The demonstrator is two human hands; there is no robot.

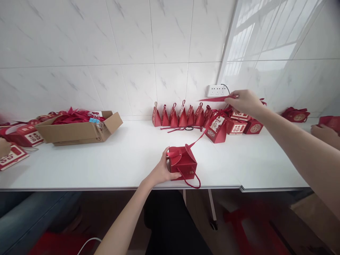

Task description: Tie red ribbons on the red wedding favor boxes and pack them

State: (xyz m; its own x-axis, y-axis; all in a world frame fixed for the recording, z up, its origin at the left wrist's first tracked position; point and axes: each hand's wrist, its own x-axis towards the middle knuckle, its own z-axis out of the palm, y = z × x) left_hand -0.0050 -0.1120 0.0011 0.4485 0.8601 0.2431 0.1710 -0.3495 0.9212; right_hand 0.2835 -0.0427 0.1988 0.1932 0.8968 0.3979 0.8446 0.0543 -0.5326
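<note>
My left hand (165, 169) grips the left side of a red gift box (187, 170) near the table's front edge. Its top flaps are folded together, and a twisted red cord handle (196, 183) hangs down its front. A red ribbon (198, 139) runs from the flaps up to the right, past a standing red pouch-shaped box (217, 130). Raised at the right, my right hand (243, 102) pinches a red ribbon end (215, 99) that points left. Whether both ribbon parts are one piece I cannot tell.
Several small triangular red boxes (182, 117) stand along the wall, with loose ribbon and a black ring (188, 128) before them. More red boxes (236, 127) are stacked right. An open cardboard box (77, 136) of red ribbons stands left. Other people's hands (325, 136) show at both sides.
</note>
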